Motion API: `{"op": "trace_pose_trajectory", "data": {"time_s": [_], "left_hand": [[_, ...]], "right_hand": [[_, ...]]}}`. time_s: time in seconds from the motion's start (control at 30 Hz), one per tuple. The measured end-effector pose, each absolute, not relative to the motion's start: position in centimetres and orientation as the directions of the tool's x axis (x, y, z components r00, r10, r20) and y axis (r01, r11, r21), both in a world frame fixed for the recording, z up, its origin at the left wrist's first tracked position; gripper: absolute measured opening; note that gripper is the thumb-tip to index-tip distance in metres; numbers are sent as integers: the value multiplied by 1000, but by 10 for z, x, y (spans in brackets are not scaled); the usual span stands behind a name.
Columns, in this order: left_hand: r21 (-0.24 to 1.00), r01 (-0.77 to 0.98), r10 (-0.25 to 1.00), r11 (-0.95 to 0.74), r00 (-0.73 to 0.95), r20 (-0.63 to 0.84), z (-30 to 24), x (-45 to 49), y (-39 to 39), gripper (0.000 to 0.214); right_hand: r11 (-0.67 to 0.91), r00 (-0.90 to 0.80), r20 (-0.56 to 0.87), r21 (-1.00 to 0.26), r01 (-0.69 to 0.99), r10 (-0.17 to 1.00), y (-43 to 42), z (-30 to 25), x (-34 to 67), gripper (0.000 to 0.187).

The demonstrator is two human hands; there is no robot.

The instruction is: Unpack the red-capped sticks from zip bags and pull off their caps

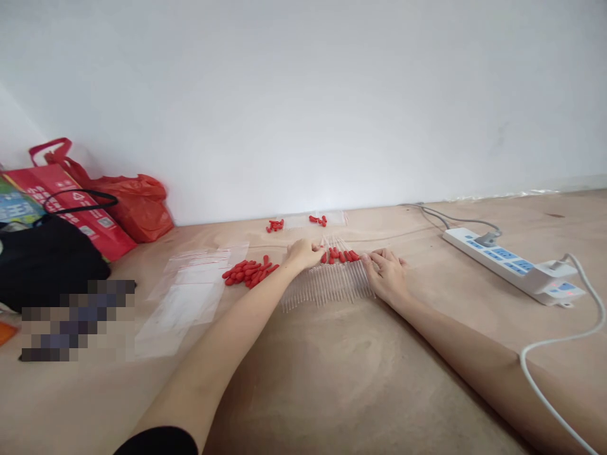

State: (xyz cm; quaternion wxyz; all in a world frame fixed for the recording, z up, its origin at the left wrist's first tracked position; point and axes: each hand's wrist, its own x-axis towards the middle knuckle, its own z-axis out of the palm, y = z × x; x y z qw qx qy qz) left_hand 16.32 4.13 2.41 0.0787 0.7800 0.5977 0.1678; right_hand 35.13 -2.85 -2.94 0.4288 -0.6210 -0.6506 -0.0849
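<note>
Side by side on the table lies a row of clear thin tubes (327, 284), apparently glass dropper tubes with narrow tips. Several red rubber bulbs (342, 255) sit along the far ends of that row. My left hand (303, 254) is at the row's far left corner, its fingers pinched together with a bit of red at the fingertips, which looks like a rubber bulb. Against the right end of the row rests my right hand (387, 273), fingers loosely stretched and thumb beside the tubes. Left of the row is a pile of loose red bulbs (249, 272), partly behind my left forearm.
Clear zip bags (194, 278) lie flat at the left. Near the wall is another clear bag (298, 220) with small groups of red bulbs. A white power strip (502, 256) and its cable lie at the right. Red bags (135, 202) and a black bag (52, 259) stand far left.
</note>
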Motion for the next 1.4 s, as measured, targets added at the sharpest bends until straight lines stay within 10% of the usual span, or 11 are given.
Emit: {"op": "trace_pose_trajectory", "data": {"time_s": [0.2,0.5,1.4], "left_hand": [[298,884,894,-361,237,380,28,121,-11,15],[-54,637,427,-769,575,698,5,90,-79,5],[-67,557,383,-828,647,659,6,82,-91,18]], "right_hand": [[423,-65,740,-308,852,670,-34,-25,346,32],[664,-532,756,176,727,382,-61,-15,316,29],[814,-569,799,193,547,194,-75,-17,310,15]]}}
